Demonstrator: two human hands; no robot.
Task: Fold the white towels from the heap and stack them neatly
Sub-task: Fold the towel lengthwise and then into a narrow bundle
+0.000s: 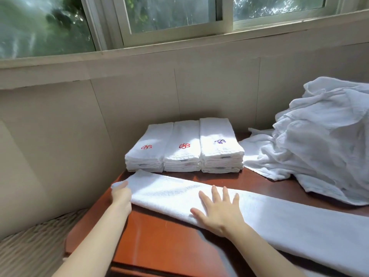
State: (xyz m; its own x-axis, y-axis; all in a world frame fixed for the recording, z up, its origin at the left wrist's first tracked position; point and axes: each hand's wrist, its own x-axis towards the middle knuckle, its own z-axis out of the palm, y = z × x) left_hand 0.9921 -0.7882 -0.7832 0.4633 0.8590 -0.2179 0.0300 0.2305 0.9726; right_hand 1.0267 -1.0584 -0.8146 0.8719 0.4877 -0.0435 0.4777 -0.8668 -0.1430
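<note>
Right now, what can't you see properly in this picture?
Head view:
- Towel: right end cut off by the frame edge.
- Heap: right side cut off; towels too tangled to count.
- Stacks: lower towels' emblems hidden by the top ones.
- Left hand: fingers hidden by the towel end it grips.
- Window: trees outside blurred.

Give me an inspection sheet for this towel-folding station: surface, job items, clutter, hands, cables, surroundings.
Surface: reddish wooden table, sunlit.
Job's things: long towel folded lengthwise across the table; three folded stacks side by side at the wall; unfolded heap at right.
Clutter: nothing seen.
Hands: left hand grips the long towel's end; right hand lies flat on it.
Cables: nothing seen.
Surroundings: panelled wall, window above.
</note>
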